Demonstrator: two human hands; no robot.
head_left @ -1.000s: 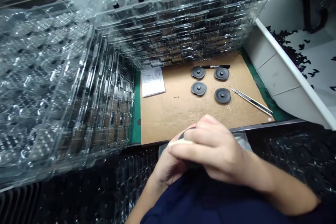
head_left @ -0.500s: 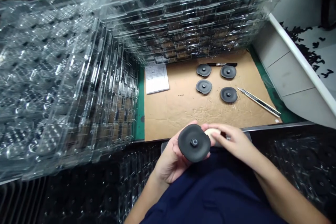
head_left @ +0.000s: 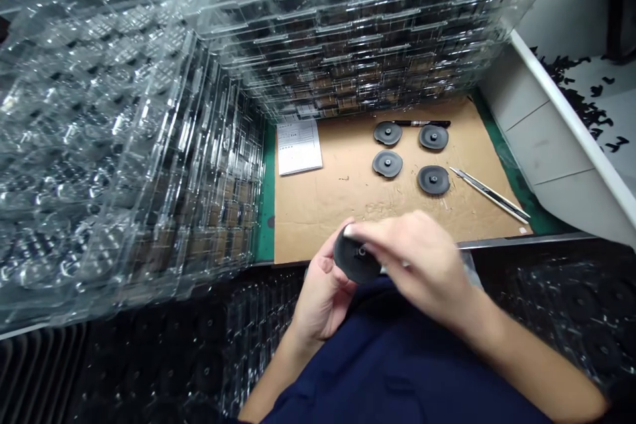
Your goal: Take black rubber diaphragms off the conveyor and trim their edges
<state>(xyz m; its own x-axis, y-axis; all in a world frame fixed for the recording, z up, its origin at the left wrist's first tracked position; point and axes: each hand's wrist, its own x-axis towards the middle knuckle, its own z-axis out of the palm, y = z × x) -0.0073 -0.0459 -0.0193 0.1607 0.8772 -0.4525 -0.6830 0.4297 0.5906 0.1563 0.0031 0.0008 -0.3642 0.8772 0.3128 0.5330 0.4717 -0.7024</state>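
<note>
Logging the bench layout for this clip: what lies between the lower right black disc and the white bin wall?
In the head view, a slim metal utility knife lies on the cardboard beyond the lower right black disc, then a strip of green mat runs along the white bin wall.

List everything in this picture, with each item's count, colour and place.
clear plastic trays: many, transparent, stacked left and ahead
hubbed discs: four, black, on the cardboard
marker pen: one, black, beyond the discs
utility knife: one, silver, right of the discs
printed sheet: one, white, on the cardboard
cardboard sheet: one, brown, on a green mat
small pieces: many, black, in a white bin
held disc: one, black, between the hands
left hand: bare, under the held disc
right hand: bare, blurred, over the held disc
</note>
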